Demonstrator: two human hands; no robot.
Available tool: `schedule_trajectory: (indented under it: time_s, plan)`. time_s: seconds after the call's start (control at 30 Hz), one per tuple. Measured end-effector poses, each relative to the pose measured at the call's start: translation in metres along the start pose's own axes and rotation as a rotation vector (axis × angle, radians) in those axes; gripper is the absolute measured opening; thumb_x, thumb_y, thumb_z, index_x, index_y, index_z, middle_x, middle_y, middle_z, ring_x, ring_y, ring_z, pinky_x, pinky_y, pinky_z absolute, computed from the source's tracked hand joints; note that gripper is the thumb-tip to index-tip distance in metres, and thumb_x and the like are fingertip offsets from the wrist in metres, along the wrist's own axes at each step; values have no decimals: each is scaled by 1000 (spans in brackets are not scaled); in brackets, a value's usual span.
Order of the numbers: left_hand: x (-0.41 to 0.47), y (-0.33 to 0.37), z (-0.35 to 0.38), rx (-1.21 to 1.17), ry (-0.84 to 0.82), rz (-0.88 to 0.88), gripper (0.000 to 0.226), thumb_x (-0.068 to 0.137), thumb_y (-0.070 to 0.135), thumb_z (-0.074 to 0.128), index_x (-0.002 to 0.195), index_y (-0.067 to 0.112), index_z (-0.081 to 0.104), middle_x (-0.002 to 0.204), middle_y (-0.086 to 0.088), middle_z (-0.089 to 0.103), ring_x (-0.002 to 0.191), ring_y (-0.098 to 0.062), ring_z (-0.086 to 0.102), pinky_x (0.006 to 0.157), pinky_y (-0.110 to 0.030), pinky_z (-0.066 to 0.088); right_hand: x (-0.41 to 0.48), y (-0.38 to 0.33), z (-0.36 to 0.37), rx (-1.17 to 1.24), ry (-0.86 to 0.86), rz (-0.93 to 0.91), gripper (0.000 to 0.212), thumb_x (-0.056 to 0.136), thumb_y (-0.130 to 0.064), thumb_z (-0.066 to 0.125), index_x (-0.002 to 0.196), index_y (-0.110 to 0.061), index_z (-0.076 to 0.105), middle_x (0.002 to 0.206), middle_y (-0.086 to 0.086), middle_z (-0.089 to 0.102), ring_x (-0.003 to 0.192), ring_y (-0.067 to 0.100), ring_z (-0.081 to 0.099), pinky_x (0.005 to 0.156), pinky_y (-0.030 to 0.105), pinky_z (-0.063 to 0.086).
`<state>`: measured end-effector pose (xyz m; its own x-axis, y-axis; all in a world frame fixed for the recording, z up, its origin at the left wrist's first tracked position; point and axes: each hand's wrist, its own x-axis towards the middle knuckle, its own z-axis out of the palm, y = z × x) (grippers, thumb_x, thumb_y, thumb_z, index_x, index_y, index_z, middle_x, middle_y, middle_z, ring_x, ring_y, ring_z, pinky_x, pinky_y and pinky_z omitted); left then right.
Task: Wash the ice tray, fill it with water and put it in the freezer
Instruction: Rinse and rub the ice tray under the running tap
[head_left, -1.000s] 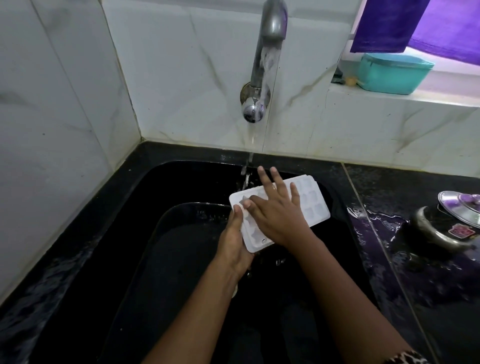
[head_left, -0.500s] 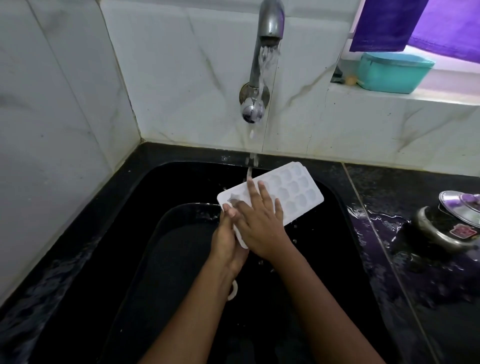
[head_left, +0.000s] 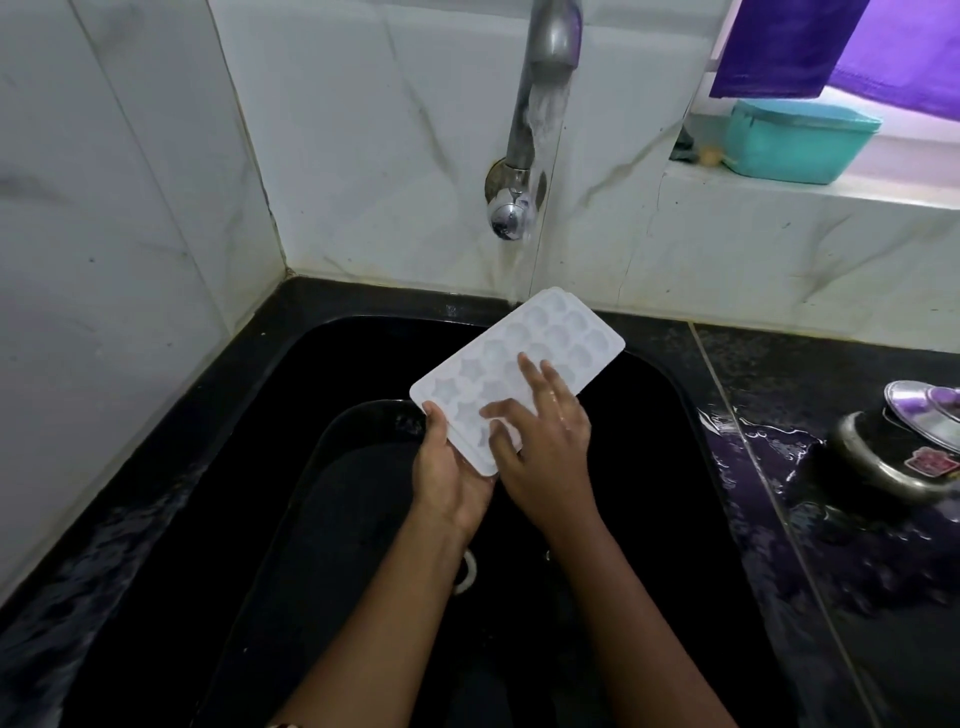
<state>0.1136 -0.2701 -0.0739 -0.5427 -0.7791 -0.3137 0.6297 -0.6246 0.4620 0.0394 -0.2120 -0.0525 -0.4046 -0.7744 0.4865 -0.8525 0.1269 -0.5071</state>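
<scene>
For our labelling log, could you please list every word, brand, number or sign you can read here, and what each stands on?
Nothing here can be read.
Pink-and-red sticker on the steel pot: it has print, but it is too small and blurred to read.
Ice tray, tap, teal box: no lettering visible.
</scene>
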Motion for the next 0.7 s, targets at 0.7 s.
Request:
schedule_trajectory:
  time_s: [0.7]
  plan:
    - [-13, -10, 7, 125, 6, -123, 59, 100, 55, 32, 120, 9, 63, 111, -14, 73, 100, -27, 71, 77, -38, 59, -8, -2, 9, -353, 35, -15, 45, 95, -50, 28, 81, -29, 65, 158, 0, 16, 146, 17, 4, 113, 50, 3]
